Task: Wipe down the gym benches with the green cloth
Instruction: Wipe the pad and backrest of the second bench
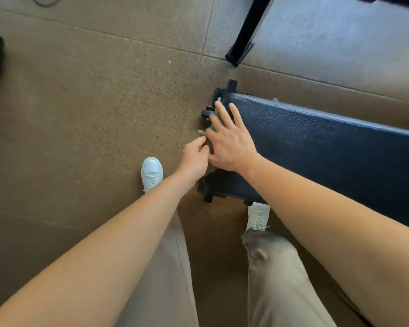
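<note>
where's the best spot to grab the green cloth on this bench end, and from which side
Take the green cloth by its loose edge hanging off the end of the bench pad, coming from the floor side on the left. The right hand lies flat over the rest, so only that overhang is free; the left hand pinches there.

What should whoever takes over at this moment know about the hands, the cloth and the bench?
Left hand: pinch grip on the green cloth at its near edge.
Right hand: fingers straight, pressing the cloth onto the end of the blue bench pad.
Cloth: mostly hidden under both hands, at the pad's end.
Done: cannot tell how much is wiped; no streaks show.
Left: probably wipe along the pad toward its far end, then any other benches.
</note>
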